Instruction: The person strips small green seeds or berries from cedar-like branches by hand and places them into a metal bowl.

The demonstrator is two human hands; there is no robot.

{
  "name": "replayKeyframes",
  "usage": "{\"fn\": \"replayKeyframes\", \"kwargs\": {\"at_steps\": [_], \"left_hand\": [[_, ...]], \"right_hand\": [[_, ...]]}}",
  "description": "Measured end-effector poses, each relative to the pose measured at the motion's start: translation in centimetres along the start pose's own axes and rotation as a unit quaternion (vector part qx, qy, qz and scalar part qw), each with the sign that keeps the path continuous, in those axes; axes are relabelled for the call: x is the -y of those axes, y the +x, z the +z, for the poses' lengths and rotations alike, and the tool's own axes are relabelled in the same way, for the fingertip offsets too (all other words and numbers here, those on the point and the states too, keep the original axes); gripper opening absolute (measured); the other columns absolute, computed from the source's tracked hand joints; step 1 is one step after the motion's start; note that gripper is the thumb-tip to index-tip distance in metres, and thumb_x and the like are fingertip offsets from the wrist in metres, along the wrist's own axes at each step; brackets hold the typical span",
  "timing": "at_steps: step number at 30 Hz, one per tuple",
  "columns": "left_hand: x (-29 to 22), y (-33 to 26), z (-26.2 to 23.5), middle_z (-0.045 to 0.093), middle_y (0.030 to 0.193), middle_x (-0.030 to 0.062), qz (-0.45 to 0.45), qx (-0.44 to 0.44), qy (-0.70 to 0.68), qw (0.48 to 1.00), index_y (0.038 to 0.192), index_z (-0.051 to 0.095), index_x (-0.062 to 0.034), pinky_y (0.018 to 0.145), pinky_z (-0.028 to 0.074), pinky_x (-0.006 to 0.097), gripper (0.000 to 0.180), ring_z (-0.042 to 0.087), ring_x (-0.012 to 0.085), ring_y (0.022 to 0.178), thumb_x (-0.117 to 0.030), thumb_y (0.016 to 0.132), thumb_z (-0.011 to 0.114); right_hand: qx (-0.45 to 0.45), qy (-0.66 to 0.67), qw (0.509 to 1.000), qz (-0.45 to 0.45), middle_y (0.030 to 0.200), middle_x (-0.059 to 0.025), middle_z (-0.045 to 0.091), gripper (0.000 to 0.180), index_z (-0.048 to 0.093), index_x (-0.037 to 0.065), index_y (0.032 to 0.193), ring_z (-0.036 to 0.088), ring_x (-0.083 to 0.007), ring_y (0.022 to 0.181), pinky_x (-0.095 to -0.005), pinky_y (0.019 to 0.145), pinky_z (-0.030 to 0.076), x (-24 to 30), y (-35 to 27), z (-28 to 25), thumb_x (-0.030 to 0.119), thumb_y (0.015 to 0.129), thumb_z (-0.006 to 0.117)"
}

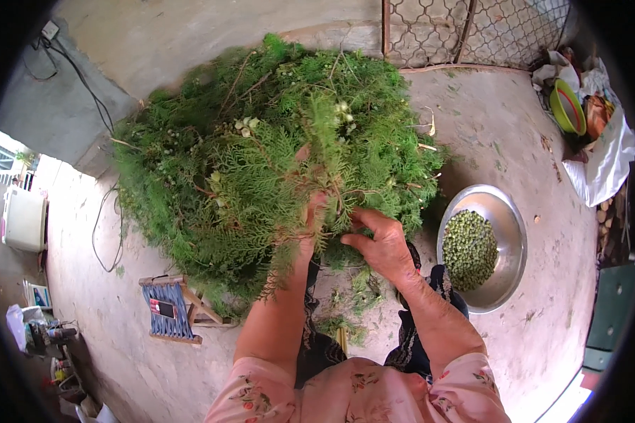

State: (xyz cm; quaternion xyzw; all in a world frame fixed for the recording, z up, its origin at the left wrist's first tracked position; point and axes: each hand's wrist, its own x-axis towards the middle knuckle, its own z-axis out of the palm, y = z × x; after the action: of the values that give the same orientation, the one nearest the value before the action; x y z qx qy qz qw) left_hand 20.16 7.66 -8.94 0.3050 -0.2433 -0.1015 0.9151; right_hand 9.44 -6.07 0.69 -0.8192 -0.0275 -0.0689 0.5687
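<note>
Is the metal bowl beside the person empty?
No. The metal bowl to the right of the right hand holds a heap of small green berries.

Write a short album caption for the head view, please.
Left hand grips a green conifer branch, right hand picks beside a metal bowl.

- Heap of branches [261, 162]: deep green, feathery, with a few pale whitish-green buds.
- Metal bowl [509, 233]: shiny silver-grey, holding small dull green berries [468, 248].
- Sleeves [473, 388]: pale pink with a small flower print.
- Floor [529, 141]: dusty pinkish-grey concrete.
- Little stool [169, 310]: wooden frame, seat woven in blue and white stripes.
- Plastic basin [566, 107]: bright green.
- Bag [607, 158]: white.
</note>
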Motion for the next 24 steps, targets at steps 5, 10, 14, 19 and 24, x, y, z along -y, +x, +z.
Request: {"fn": "replayKeyframes", "kwargs": {"at_steps": [5,10,14,19,24], "left_hand": [[-3.6,0.9,6.1,0.045,0.116,0.0130,-0.072,-0.066,-0.016,0.995,0.125,0.037,-0.0070,0.072,0.048,0.031,0.048,0.049,0.0207,0.100,-0.017,0.082,0.057],[-2.5,-1.2,2.9,0.050,0.116,0.0058,-0.073,-0.173,0.262,0.947,0.125,0.040,-0.0070,0.083,0.042,0.031,0.046,0.052,0.0185,0.101,-0.019,0.083,0.054],[-1.8,-1.9,0.8,0.050,0.117,0.0103,-0.080,-0.159,0.538,0.824,0.115,0.049,-0.0089,0.082,0.042,0.036,0.039,0.050,0.0253,0.102,-0.017,0.077,0.053],[-3.0,-1.5,2.3,0.053,0.111,0.0111,-0.003,-0.262,0.094,0.960,0.109,0.050,-0.0063,0.081,0.044,0.039,0.028,0.052,0.0245,0.096,-0.020,0.087,0.042],[-4.2,1.4,5.3,0.057,0.101,0.0069,0.003,-0.263,-0.029,0.964,0.106,0.051,-0.0067,0.070,0.049,0.032,0.025,0.057,0.0204,0.083,-0.023,0.088,0.044]], "right_hand": [[0.051,0.050,0.995,0.070,0.080,-0.0092,0.059,0.036,0.054,-0.004,0.104,0.053,-0.0111,0.073,-0.0270,0.065,0.044,-2.0,-0.6,0.1,0.003,0.070,0.066],[0.024,0.037,0.992,0.119,0.074,-0.0038,0.057,0.022,0.054,-0.007,0.089,0.047,-0.0076,0.071,-0.0249,0.064,0.042,-2.1,-0.7,0.9,-0.002,0.070,0.061],[0.079,0.076,0.982,0.154,0.068,-0.0021,0.054,0.015,0.053,-0.005,0.081,0.046,-0.0076,0.066,-0.0248,0.060,0.041,-3.5,-0.7,1.4,-0.003,0.069,0.061],[0.101,0.021,0.985,0.138,0.057,-0.0009,0.047,0.017,0.045,-0.001,0.063,0.042,-0.0073,0.055,-0.0251,0.051,0.035,-2.3,-0.2,0.8,0.000,0.069,0.061],[0.131,-0.019,0.980,0.146,0.057,0.0016,0.045,0.013,0.047,-0.001,0.064,0.040,-0.0063,0.054,-0.0239,0.049,0.033,-2.2,-0.3,0.6,-0.001,0.066,0.060]]}}
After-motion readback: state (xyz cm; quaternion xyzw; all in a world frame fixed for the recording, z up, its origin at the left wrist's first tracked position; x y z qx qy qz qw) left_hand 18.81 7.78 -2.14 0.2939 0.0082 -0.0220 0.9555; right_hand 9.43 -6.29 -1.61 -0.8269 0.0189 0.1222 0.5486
